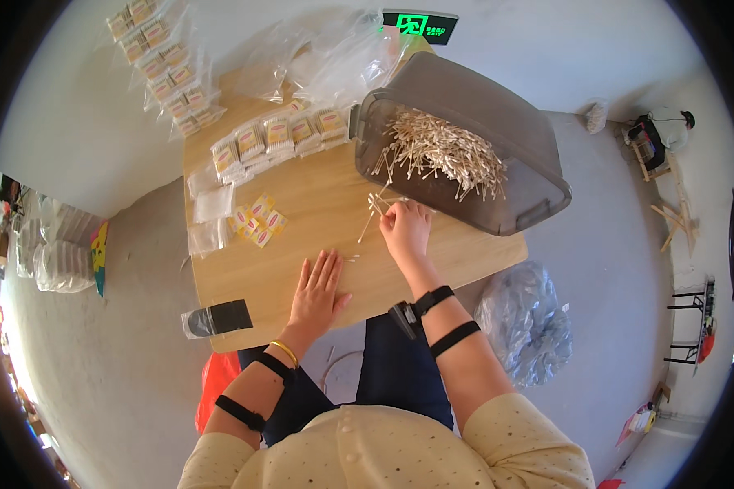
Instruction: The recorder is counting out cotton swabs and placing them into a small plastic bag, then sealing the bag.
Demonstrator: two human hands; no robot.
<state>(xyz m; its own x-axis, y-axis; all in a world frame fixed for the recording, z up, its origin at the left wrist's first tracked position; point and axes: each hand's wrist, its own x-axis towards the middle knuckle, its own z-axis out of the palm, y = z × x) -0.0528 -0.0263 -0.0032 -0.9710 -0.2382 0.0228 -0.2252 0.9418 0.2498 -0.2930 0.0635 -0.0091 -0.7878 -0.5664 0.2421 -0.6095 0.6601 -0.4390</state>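
Observation:
My left hand (pixel 316 292) lies flat on the wooden table (pixel 302 224), palm down with the fingers stretched out. A loose cotton swab (pixel 351 258) rests just beyond its fingertips. My right hand (pixel 407 230) is closed on a few cotton swabs (pixel 374 204), which stick out past its fingers at different angles. Just beyond that hand, a large grey plastic bin (pixel 497 98) lies tipped with its mouth toward me. A big heap of cotton swabs (pixel 444 151) fills part of it, and several hang near its rim.
Small yellow-and-white cards (pixel 257 220) and clear bags (pixel 212 204) lie at the table's left. Behind them stands a row of filled swab packs (pixel 277 136). A dark phone-like slab (pixel 220 318) sits at the front left corner. A large plastic bag (pixel 526 326) stands right of the table.

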